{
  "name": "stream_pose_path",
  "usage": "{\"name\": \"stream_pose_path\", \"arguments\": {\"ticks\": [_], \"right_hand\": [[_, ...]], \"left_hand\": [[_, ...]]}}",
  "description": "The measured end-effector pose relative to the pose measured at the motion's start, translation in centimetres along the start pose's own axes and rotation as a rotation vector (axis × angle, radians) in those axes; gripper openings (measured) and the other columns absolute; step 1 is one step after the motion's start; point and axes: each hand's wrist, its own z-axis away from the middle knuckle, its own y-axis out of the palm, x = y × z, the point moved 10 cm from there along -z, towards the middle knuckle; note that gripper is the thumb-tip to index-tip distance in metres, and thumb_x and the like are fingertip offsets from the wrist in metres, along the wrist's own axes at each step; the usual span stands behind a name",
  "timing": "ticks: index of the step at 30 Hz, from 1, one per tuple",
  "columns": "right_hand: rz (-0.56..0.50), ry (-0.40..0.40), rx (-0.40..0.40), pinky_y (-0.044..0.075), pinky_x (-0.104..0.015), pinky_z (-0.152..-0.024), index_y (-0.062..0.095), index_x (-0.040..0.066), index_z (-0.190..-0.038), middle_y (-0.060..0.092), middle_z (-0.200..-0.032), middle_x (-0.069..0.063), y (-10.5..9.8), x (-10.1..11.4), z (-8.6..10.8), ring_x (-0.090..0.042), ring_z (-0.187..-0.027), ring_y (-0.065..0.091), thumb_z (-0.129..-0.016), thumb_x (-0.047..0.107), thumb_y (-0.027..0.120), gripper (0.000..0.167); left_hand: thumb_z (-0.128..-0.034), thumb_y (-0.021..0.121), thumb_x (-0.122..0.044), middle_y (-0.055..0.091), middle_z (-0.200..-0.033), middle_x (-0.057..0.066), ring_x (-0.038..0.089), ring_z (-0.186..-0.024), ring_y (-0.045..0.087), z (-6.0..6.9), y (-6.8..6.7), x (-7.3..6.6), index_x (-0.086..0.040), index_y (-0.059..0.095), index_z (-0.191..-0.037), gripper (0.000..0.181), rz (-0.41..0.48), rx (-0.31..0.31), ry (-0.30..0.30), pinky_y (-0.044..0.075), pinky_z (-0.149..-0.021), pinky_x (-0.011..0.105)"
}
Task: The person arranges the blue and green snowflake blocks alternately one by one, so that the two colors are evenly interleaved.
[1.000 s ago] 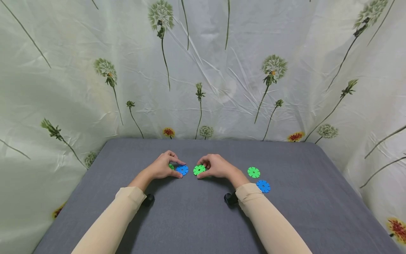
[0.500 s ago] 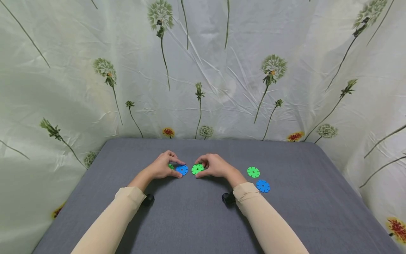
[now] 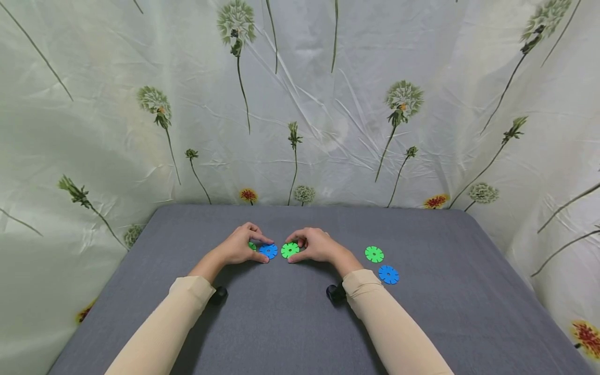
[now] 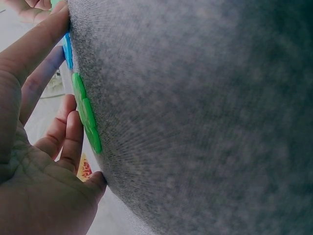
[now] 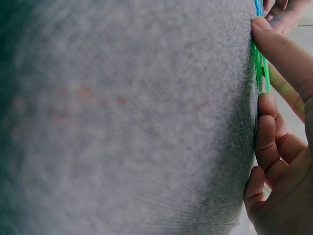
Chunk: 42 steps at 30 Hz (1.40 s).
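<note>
My left hand holds a blue notched disc by its edges, between thumb and index finger, flat on the cloth. Beneath that hand lies a green notched disc, mostly covered by the hand in the head view. Facing it, my right hand pinches another green notched disc in the same way; in the right wrist view this disc appears edge-on and slightly tilted off the cloth. A narrow gap separates the held blue and green discs.
To the right of my right hand, a green notched disc and a blue notched disc lie flat on the grey tablecloth. A flower-printed curtain hangs behind the table's far edge.
My right hand has slid a little to the left with its green disc, narrowing the gap to the blue disc. The left hand and the two discs at right have stayed put.
</note>
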Motion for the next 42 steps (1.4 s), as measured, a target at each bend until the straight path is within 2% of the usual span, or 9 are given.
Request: {"name": "stream_pose_path", "arguments": {"ticks": [11,18,25,30,35,42], "right_hand": [[-0.012,0.000,0.004,0.031,-0.035,-0.082,0.077,0.025,-0.132,0.064,-0.095,0.004,0.0,0.0,0.2,-0.011,-0.085,0.054,-0.091,0.038,0.089,0.045],[-0.082,-0.001,0.032,0.045,-0.028,-0.078,0.073,0.018,-0.135,0.066,-0.099,0.000,-0.2,0.2,0.6,-0.011,-0.083,0.055,-0.092,0.032,0.088,0.048],[-0.091,-0.017,0.051,0.049,-0.030,-0.079,0.073,0.016,-0.136,0.067,-0.103,-0.003,-1.3,0.2,1.6,-0.013,-0.085,0.057,-0.096,0.029,0.085,0.044],[-0.060,-0.005,0.048,0.053,-0.033,-0.083,0.072,0.015,-0.136,0.068,-0.107,-0.004,-2.7,-0.2,2.7,-0.013,-0.090,0.062,-0.096,0.028,0.084,0.043],[-0.037,0.016,0.036,0.057,-0.036,-0.089,0.074,0.015,-0.135,0.070,-0.112,-0.007,-4.2,-0.6,4.2,-0.015,-0.097,0.066,-0.096,0.027,0.084,0.042],[-0.015,0.048,0.037,0.056,-0.037,-0.088,0.074,0.012,-0.133,0.069,-0.109,-0.007,-5.5,-2.4,6.3,-0.015,-0.094,0.064,-0.095,0.024,0.085,0.041]], "left_hand": [[-0.0836,0.095,-0.031,0.056,-0.136,0.013,0.037,-0.129,0.049,0.1,0.0,-0.4,-0.023,0.083,-0.125,0.044,-0.022,-0.004,0.000,0.043,-0.109,0.061],[-0.0852,0.094,-0.032,0.056,-0.139,0.014,0.038,-0.131,0.050,0.1,0.1,-0.5,-0.025,0.081,-0.127,0.044,-0.060,0.007,-0.001,0.044,-0.109,0.061],[-0.0845,0.094,-0.034,0.058,-0.136,0.012,0.037,-0.129,0.051,-0.1,-0.1,-0.8,-0.025,0.077,-0.132,0.052,-0.090,0.012,0.032,0.045,-0.109,0.061],[-0.0835,0.095,-0.034,0.062,-0.133,0.012,0.034,-0.125,0.056,-0.4,-0.1,-1.7,-0.024,0.078,-0.131,0.052,-0.112,0.019,0.058,0.047,-0.108,0.059],[-0.0849,0.094,-0.036,0.064,-0.133,0.011,0.032,-0.124,0.058,-1.0,0.4,-2.9,-0.023,0.078,-0.132,0.051,-0.122,0.039,0.078,0.048,-0.108,0.057],[-0.0870,0.092,-0.035,0.062,-0.138,0.011,0.033,-0.128,0.059,-1.7,1.4,-4.2,-0.022,0.077,-0.134,0.051,-0.116,0.069,0.104,0.049,-0.109,0.056]]}}
